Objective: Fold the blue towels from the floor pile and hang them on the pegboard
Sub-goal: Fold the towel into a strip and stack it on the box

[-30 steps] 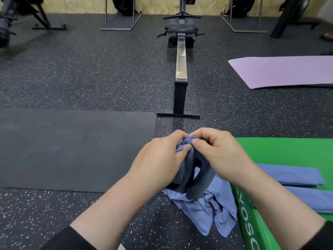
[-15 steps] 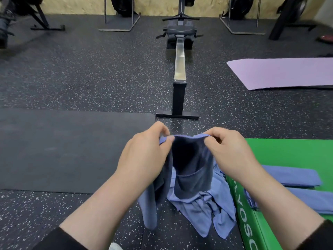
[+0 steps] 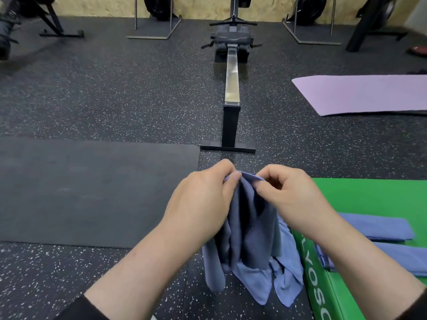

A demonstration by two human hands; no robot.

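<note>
The black mat (image 3: 92,190) fills the left of the frame, the green block (image 3: 369,199) the lower right, with two folded towels (image 3: 379,229) lying on it. The floor pile (image 3: 284,282) sits low in the centre against the block's side. Above it hangs the blue towel (image 3: 251,227) you are working. Your left hand (image 3: 203,204) and right hand (image 3: 291,197) each pinch its top edge, fingers curled. Half a second ago your hands stood apart with the edge stretched between them; now they are nearly together, the cloth bunched in vertical pleats. You seem to be doubling it, so the fold is under way, hanging not yet.
</note>
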